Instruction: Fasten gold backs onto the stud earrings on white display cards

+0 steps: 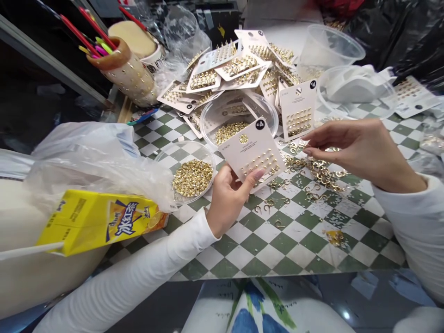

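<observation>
Here the left hand (229,196) pinches an earring card (252,155); the right hand (360,150) seemingly pinches a gold hoop (305,149).

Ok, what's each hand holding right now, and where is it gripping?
The left hand pinches the white earring card at its bottom edge. The right hand fingertips seem to pinch something tiny over the loose gold hoops; too small to tell.

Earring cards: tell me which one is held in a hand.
The white earring card gripped by the left hand, lifted above the checkered table; the others lie piled farther back.
</observation>
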`<state>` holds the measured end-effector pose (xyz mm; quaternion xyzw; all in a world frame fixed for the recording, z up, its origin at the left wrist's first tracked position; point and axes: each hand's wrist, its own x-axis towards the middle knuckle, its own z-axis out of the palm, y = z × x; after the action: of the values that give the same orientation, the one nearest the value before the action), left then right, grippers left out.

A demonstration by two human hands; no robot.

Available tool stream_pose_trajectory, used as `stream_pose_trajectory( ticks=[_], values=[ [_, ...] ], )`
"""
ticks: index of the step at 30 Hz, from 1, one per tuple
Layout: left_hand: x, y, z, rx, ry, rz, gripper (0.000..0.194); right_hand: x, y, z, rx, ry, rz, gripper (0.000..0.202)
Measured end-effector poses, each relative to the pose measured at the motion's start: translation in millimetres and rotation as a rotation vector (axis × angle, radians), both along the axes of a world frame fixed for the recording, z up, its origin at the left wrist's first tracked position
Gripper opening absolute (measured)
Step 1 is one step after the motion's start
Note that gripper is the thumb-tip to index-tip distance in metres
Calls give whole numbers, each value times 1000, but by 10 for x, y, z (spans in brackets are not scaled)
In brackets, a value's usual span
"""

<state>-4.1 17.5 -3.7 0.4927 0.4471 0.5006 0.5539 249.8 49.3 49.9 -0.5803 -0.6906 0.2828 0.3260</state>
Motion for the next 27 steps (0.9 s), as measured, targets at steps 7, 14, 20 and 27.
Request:
stream_pose_trajectory(
  ticks=[7, 14, 20, 27],
  values=[
    [6, -9, -21, -52, -29, -13, 42, -73, -19, -11, -103, 119, 24, 19],
    [13, -3, -22, -43, -39, -19, 40, -136, -29, 6, -252, 164, 76, 22],
    [-3, -4, -27, -61, -59, -22, 39, -141, -29, -76, -110, 93, 150, 22],
    [27, -23, 12, -42, -129, -128, 31, -239, -150, -57, 62, 265, 28, 17]
  ],
)
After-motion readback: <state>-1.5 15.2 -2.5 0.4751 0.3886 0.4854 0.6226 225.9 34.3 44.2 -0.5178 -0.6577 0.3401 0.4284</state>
